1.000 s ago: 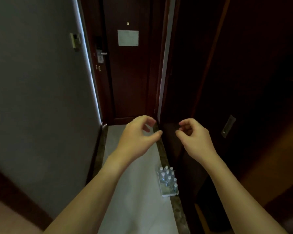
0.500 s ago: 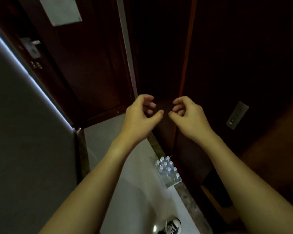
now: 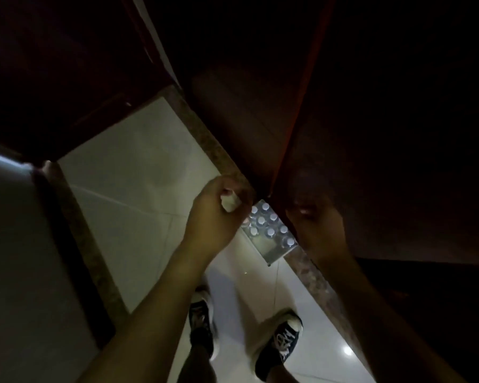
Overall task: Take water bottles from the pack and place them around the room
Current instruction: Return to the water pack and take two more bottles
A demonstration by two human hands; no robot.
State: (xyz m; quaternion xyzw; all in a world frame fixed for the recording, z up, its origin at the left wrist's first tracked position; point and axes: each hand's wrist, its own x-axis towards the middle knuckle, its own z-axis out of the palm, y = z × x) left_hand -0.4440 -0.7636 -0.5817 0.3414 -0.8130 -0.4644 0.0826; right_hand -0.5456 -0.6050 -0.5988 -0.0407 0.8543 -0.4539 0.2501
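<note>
On the pale floor tiles, a shrink-wrapped pack of water bottles (image 3: pixel 270 233) with white caps stands against the dark wooden cupboard base. The pack's near end looks empty of bottles. My left hand (image 3: pixel 213 214) hovers above the pack's left side. Its fingers are curled in against the thumb and I see nothing in it. My right hand (image 3: pixel 315 225) hangs over the pack's right edge, in deep shadow. Its fingers are bent, but I cannot make out how far they are closed. Neither hand clearly touches the pack.
A speckled stone strip (image 3: pixel 205 139) runs along the foot of the dark cupboard (image 3: pixel 371 134) on the right. A dark door (image 3: pixel 53 92) closes the passage ahead, and a grey wall (image 3: pixel 17 258) stands at the left. My two dark sneakers (image 3: pixel 280 344) stand on the tiles below.
My view has tipped steeply down to the floor, bringing the pack and my feet closer. Both hands have dropped from chest height to just above the pack.
</note>
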